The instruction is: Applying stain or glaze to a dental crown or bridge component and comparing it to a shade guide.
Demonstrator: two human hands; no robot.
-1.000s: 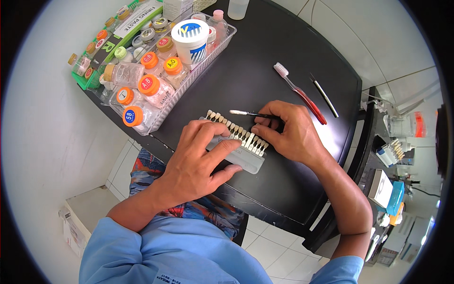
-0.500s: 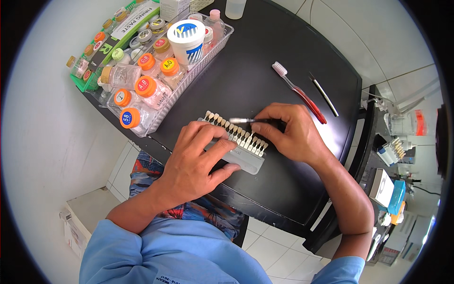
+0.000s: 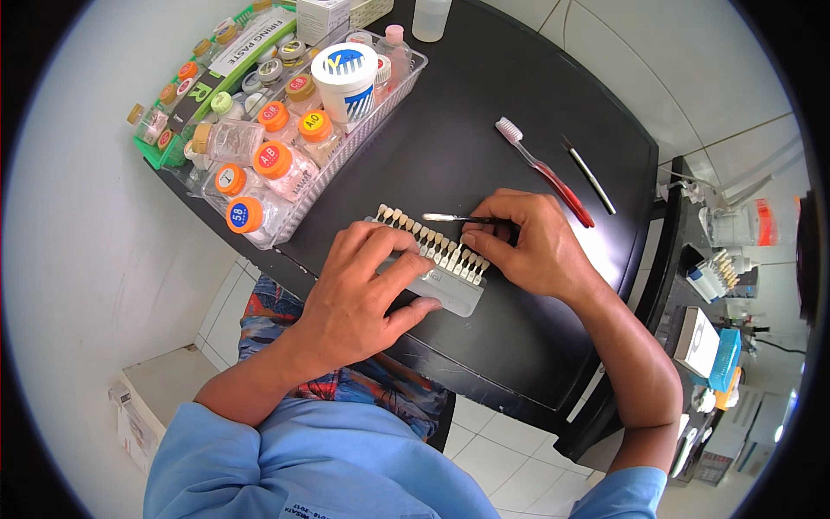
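L hand (image 3: 354,290) held shade guide (image 3: 456,296) nr worktop (image 3: 415,138) front edge; R hand (image 3: 529,242) pinched brush (image 3: 445,218). Moving room lay betw. basket (image 3: 344,156), L, & toothbrush (image 3: 553,182), R.

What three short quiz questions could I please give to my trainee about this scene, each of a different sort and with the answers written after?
1. Which hand holds the slim tool with the pale end?
2. True or false: the red-handled toothbrush lies inside the clear basket of jars.
3. Fill in the gap: the left hand is on a grey holder that carries a row of small, ____-shaped tabs.

Key:
1. The right hand.
2. False; it lies on the bare black table.
3. Tooth.
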